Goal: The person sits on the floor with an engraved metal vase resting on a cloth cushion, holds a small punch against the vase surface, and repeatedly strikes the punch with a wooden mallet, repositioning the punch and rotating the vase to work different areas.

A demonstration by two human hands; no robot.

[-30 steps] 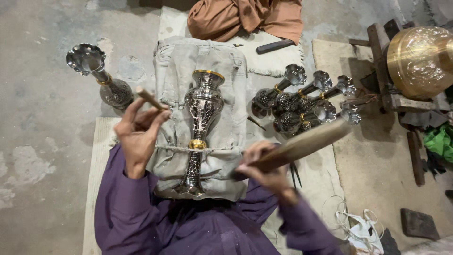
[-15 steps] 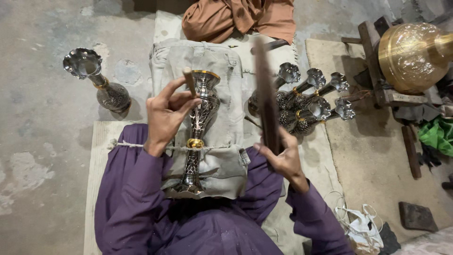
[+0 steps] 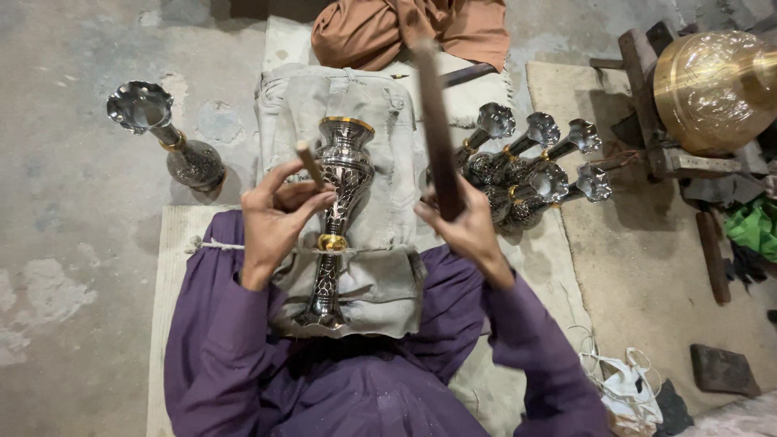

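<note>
We see silver vase (image 3: 336,206) lying on grey cloth pad (image 3: 380,121) across lap, tied down with cord so it stays put. Left hand (image 3: 275,218) fingers closed around small punch (image 3: 309,162), tip set against vase body. Right hand (image 3: 465,231) fingers wrapped tight on wooden stick (image 3: 437,129), raised upright, apparently as mallet. Finished vases (image 3: 530,174) clustered on floor at right, one standing at left.

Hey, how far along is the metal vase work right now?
Apparently done: five patterned vases lie stacked on the mat, another stands apart. In hand: one vase on the cloth pad, left hand holding a small punch, right hand raising a wooden stick. How much remains, I can't tell.
</note>
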